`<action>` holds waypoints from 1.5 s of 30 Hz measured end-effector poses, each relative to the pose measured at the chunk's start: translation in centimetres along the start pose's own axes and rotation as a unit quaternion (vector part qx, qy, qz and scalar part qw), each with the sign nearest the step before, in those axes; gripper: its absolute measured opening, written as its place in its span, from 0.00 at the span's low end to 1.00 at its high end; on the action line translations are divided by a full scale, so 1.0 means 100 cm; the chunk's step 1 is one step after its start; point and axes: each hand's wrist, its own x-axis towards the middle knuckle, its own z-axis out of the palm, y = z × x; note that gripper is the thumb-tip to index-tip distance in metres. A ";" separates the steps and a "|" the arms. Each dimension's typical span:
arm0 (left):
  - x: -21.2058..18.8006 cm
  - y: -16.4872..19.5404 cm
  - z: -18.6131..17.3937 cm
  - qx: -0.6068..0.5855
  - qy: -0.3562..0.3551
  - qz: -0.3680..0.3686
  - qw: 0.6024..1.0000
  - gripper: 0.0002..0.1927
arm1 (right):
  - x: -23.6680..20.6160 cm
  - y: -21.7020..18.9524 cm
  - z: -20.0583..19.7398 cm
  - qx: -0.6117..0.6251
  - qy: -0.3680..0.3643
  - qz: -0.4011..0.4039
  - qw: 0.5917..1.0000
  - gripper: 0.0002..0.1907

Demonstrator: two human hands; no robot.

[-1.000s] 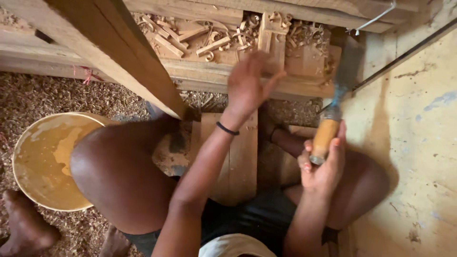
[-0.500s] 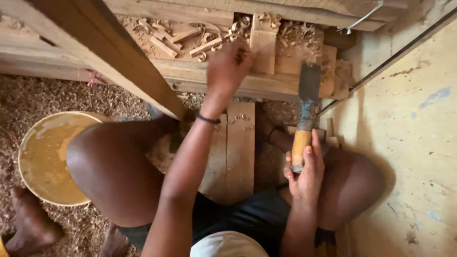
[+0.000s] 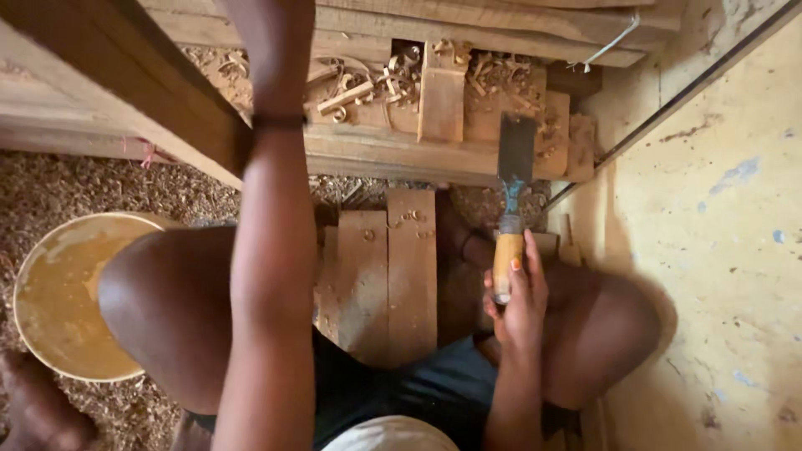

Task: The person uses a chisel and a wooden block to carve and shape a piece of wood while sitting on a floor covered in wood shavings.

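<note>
Chisel (image 3: 511, 192) with yellow handle held upright by right hand (image 3: 515, 288).

At your left side a round, shallow yellow basin (image 3: 58, 292) sits on a floor covered in sawdust (image 3: 75, 184). A dark wooden beam (image 3: 125, 75) slants across the upper left above it. Straight ahead, curled wood shavings (image 3: 384, 79) lie heaped in a cut recess of the long timber (image 3: 393, 154), around an upright wooden block (image 3: 441, 104). Two short planks (image 3: 388, 276) lie side by side below. To your right, a stained yellow wall (image 3: 718, 276) fills the view.
</note>
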 end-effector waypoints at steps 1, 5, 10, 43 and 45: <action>-0.013 -0.003 -0.005 -0.019 0.015 0.013 1.000 0.09 | -0.003 0.001 -0.002 -0.002 -0.018 0.002 1.000 0.32; -0.071 -0.024 -0.034 -0.182 0.005 0.061 0.981 0.11 | -0.002 0.012 0.002 -0.062 -0.024 0.012 0.998 0.36; -0.114 -0.044 -0.035 -0.079 0.032 0.230 0.970 0.11 | 0.009 0.023 -0.005 -0.073 -0.045 0.066 0.994 0.21; -0.276 0.108 -0.132 -0.212 -0.458 0.506 0.700 0.05 | 0.015 0.033 -0.008 -0.213 -0.010 0.062 0.975 0.15; -0.292 0.097 -0.140 -0.030 -0.438 0.616 0.654 0.08 | 0.011 0.032 -0.007 -0.209 -0.016 0.057 0.976 0.15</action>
